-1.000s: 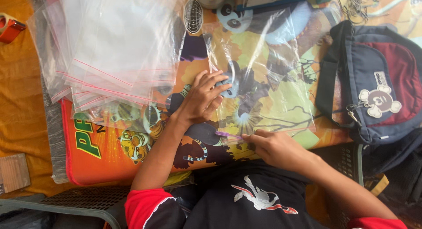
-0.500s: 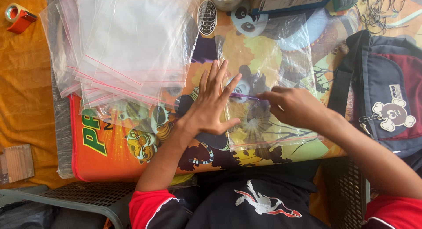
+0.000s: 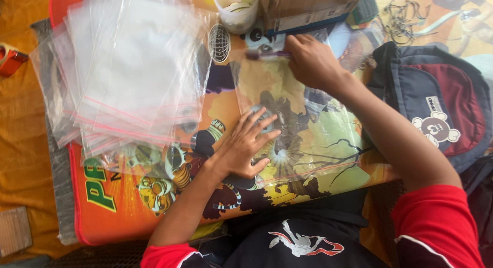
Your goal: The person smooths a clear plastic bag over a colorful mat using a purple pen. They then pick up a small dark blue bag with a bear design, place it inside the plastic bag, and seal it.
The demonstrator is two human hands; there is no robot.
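Both grips are on one clear plastic bag (image 3: 303,139) lying flat on the cartoon-printed table (image 3: 128,206). My left hand (image 3: 244,147) is released, palm and fingers spread, pressing the bag's near half down. My right hand (image 3: 310,62) is clenched in a pinch on the bag's far edge, at the closure strip. I judge the bag very light, limp and slippery, so it needs pinning and is best taken at the stiffer strip or a corner. Left of it lies a loose pile of clear bags (image 3: 128,78) with pink seal lines. Far side, a white cup (image 3: 237,10) and a cardboard box (image 3: 308,8) crowd my right hand. A dark backpack (image 3: 436,103) sits to the right, touching the bag's edge or nearly so.
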